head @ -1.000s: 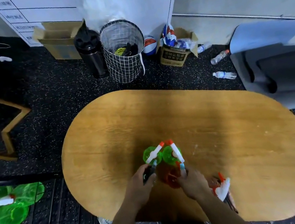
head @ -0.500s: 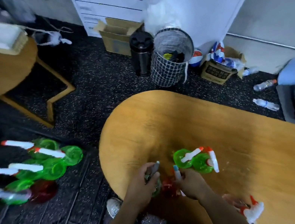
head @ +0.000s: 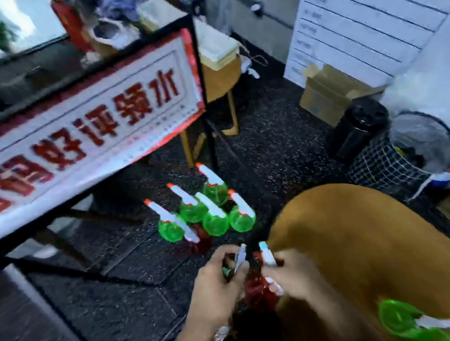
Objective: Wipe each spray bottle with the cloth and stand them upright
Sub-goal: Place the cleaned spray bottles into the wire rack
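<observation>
My left hand (head: 217, 286) grips a small bottle (head: 236, 264) with a grey-white nozzle, off the left edge of the wooden table (head: 381, 248). My right hand (head: 293, 275) holds a red spray bottle (head: 256, 288) with a white, blue-tipped nozzle, close beside the left hand. Several green spray bottles (head: 204, 216) with white nozzles stand upright on the dark floor ahead. Two more green bottles (head: 406, 321) stand on the table at the lower right. The picture is blurred; I see no cloth.
A black-framed stand with a red-and-white sign (head: 69, 131) fills the left. A black bin (head: 357, 126), a checked basket (head: 401, 154) and a cardboard box (head: 327, 92) stand by the white board. A second wooden table (head: 220, 81) is behind.
The view has swung left and up. Both hands, each still holding its bottle, have moved from above the table to past its left edge, towards the bottles on the floor.
</observation>
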The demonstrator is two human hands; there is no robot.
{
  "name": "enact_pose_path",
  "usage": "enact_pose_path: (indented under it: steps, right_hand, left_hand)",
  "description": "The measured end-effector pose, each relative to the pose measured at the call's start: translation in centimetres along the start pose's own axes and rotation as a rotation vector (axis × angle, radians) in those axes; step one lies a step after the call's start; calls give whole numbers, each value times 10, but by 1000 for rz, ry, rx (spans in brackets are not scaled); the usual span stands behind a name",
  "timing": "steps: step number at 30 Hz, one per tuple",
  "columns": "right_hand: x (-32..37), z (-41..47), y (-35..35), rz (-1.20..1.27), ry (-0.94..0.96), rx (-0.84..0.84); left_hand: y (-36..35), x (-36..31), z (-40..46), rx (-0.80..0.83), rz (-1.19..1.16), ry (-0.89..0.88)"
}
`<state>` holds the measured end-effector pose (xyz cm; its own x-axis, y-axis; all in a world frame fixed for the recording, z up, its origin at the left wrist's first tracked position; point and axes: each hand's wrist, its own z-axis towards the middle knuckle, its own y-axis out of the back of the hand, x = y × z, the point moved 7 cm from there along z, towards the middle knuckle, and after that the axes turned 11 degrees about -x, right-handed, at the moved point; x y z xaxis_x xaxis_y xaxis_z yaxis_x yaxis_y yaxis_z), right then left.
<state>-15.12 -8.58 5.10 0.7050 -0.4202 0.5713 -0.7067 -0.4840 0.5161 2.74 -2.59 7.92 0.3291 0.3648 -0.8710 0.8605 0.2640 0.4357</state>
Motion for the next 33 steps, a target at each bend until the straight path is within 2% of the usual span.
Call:
enact_pose_path:
  steps: [6,10,13,20,28,33]
  right_hand:
    - [85,1,-64,-52,197,77]
    - [111,10,-109,12,237,148]
    - [125,17,-134,-32,290,172]
    - [142,38,-175,-209,393,222]
    - [139,59,-201,-250,339,222]
    - [139,70,-208,-259,334,192]
  left_hand:
    - [94,50,18,-178,-176,174]
    - [139,78,33,-338,-230,217]
    - [156,97,46,-395,-291,277]
    - [155,138,85,-423,-444,369]
    - [143,168,122,-410,-607,472]
    - [143,173,134,-401,-625,494]
